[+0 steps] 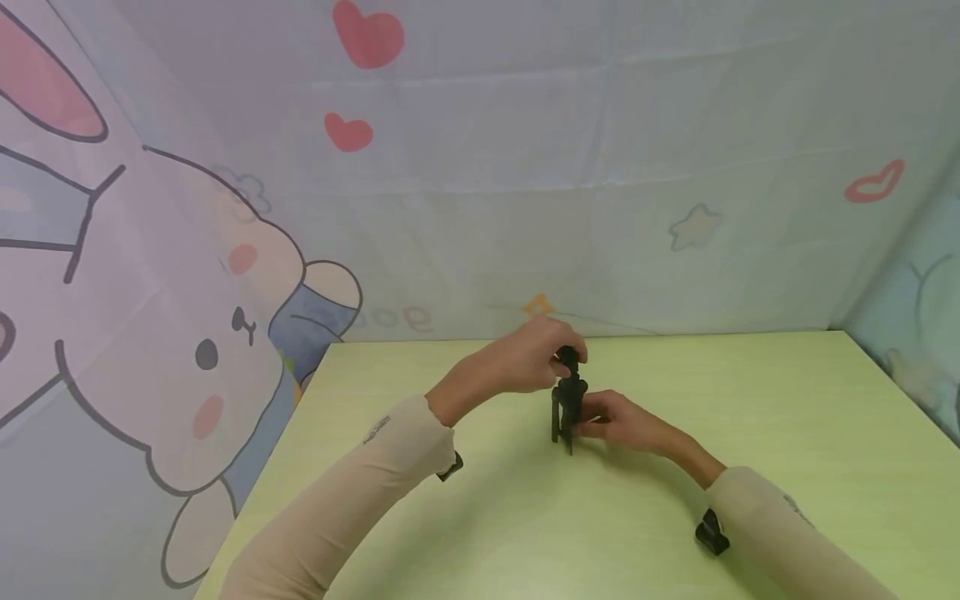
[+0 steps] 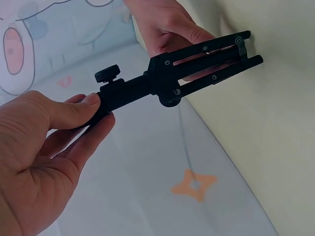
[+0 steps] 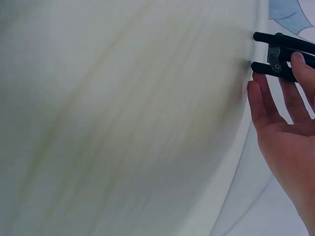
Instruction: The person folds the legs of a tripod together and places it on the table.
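A small black tripod [image 1: 572, 396] stands upright at the table's middle, its legs folded close together and pointing down. My left hand [image 1: 531, 357] grips the top of its column from above, thumb and fingers around it. In the left wrist view a ridged knob [image 2: 107, 73] sticks out beside the column, just past the thumb. Lower down, my right hand [image 1: 628, 423] holds the legs from the right side. The right wrist view shows the thumb and fingers pinching near the leg ends [image 3: 268, 69], which are right at the tabletop.
The pale yellow-green table [image 1: 750, 417] runs back to a cloth backdrop [image 1: 480, 208] with printed hearts. A large printed rabbit [image 1: 180, 333] covers the cloth on the left. Black wrist mounts [image 1: 712, 533] show at the sleeves.
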Motion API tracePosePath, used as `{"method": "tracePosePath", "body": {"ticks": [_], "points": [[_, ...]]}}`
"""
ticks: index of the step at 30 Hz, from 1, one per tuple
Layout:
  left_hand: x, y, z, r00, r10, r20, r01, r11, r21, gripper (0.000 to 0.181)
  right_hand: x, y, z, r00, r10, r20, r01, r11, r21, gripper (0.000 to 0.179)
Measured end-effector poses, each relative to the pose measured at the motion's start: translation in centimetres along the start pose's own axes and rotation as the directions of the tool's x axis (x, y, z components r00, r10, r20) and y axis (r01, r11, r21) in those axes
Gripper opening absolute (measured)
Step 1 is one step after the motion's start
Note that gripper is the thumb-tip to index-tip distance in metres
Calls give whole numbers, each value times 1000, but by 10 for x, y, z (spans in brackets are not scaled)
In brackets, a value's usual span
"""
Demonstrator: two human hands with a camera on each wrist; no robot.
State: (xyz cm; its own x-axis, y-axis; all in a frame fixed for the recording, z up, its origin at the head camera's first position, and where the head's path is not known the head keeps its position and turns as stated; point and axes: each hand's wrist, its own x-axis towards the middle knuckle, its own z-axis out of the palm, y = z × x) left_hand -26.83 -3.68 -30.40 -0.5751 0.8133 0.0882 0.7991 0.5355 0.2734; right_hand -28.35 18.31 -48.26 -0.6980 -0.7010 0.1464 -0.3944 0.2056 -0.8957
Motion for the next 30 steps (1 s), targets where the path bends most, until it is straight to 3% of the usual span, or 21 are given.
{"method": "tracePosePath", "body": {"ticks": [7,13,16,22,30], "points": [[-13,-10,4,995,41,-92,-42,999,-11,26,4,-2,4,998,9,56,-10,1000,28,25],[-26,-21,10,976,43,-213,-57,997,-61,23,4,-1,4,999,3,54,-6,998,61,27],[-32,-28,13,958,21,-287,-62,989,-135,21,1,-1,3,998,27,49,-33,991,129,28],[-43,-37,20,914,-28,-404,-100,951,-293,21,-7,-8,-1,997,72,-2,-69,964,256,27],[-49,-42,32,867,-41,-497,-148,930,-336,21,-15,-12,-7,982,147,-123,-112,961,254,28]]}}
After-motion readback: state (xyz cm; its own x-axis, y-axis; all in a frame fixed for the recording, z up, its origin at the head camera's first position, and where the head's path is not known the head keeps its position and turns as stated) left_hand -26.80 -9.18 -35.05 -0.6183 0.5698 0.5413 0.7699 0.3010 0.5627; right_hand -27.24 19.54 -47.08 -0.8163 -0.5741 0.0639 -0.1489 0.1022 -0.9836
